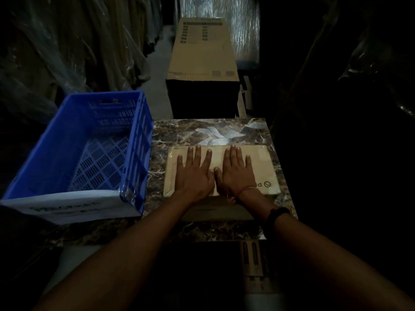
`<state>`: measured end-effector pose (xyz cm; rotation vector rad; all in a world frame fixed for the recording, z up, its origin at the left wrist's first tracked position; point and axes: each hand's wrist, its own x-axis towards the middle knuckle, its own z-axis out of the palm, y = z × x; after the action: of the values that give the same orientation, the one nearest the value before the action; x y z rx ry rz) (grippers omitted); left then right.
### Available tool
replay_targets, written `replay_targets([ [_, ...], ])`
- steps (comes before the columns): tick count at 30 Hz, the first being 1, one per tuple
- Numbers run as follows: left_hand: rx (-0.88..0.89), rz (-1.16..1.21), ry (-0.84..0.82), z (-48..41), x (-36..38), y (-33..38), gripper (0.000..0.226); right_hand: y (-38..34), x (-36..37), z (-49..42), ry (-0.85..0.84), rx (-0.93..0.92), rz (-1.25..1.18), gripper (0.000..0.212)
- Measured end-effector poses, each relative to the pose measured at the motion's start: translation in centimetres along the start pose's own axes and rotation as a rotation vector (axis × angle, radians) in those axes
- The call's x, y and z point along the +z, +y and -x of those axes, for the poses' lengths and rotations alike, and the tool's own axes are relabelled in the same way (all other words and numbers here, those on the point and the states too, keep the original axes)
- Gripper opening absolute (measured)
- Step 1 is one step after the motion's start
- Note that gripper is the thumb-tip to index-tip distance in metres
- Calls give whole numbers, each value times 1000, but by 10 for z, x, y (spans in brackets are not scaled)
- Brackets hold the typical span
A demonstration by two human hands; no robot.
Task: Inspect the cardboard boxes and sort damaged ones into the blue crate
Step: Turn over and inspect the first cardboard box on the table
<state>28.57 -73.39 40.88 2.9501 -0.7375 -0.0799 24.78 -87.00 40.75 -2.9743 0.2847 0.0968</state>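
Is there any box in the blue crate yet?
No, the blue crate shows only its bare slotted floor.

A cardboard box [262, 162] lies on the table [224, 129], left hand [193, 176] and right hand [235, 176] flat on it; crate [45, 158] at its 9 o'clock, big carton [202, 52] at 12 o'clock.

Left hand [194, 175]: palm down, laid flat, fingers straight and slightly spread, pointing away from the body; it holds nothing.
Right hand [235, 173]: same pose, palm down, fingers straight and fanned; it holds nothing.
Thumbs: angled inward, tips just beside each other between the two hands.
Left forearm [134, 243]: bare, stretched forward, running in from lower left.
Right forearm [325, 254]: bare, stretched forward from lower right; red thread [247, 189] at the wrist, dark band [277, 213] just behind it.
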Motion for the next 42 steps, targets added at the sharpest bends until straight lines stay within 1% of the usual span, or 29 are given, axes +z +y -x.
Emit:
replay_targets([
  [3, 12, 11, -40, -1, -4, 0, 63, 0, -4, 0, -16, -6, -7, 74],
  [5, 25, -1, -73, 2, -8, -4, 64, 6, -6, 1, -51, -41, 11, 76],
  [6, 15, -7, -83, 4, -11, -10, 66, 12, -7, 2, -56, -62, 26, 80],
  [9, -53, 29, -53, 12, -15, -36, 83, 42, -14, 7, -7, -68, 56, 104],
  [11, -26, 46, -20, 18, -12, -49, 92, 60, -14, 13, 3, -67, 83, 112],
  [12, -11, 53, -5, 18, -9, -52, 92, 64, -14, 14, 1, -74, 88, 113],
  [16, -16, 68, 9, 14, 1, -55, 87, 64, -12, 12, 6, -62, 84, 101],
  [21, 1, 29, -28, 14, -5, -55, 91, 65, -21, 15, -40, -88, 65, 107],
  [23, -4, 30, -3, 21, -8, -54, 93, 76, -25, 20, -54, -107, 55, 110],
  [25, -32, 92, 59, 30, -7, -55, 92, 89, -23, 29, -9, -85, 49, 110],
  [26, -42, 127, 81, 33, -5, -56, 90, 94, -21, 33, 18, -71, 39, 107],
  [29, -49, 158, 65, 32, 1, -59, 88, 97, -14, 35, 59, -57, -8, 98],
  [31, -52, 170, 38, 28, 2, -61, 89, 96, -10, 32, 71, -52, -37, 101],
  [34, -49, 172, 2, 21, 0, -63, 88, 97, -10, 29, 78, -64, -69, 115],
  [36, -43, 227, -3, 21, 0, -65, 85, 98, -10, 32, 100, -93, -148, 112],
  [37, -49, 312, 26, 24, 3, -66, 85, 99, -7, 35, 133, -105, -255, 106],
  [39, -104, 562, 164, 41, 12, -71, 86, 108, 7, 51, 268, -77, -553, 90],
  [40, -140, 674, 233, 55, 20, -75, 86, 116, 21, 61, 337, -43, -639, 85],
  [41, -165, 724, 275, 71, 30, -79, 84, 121, 33, 72, 372, -6, -655, 85],
  [42, -169, 726, 293, 86, 43, -84, 81, 127, 50, 81, 371, 35, -651, 89],
])
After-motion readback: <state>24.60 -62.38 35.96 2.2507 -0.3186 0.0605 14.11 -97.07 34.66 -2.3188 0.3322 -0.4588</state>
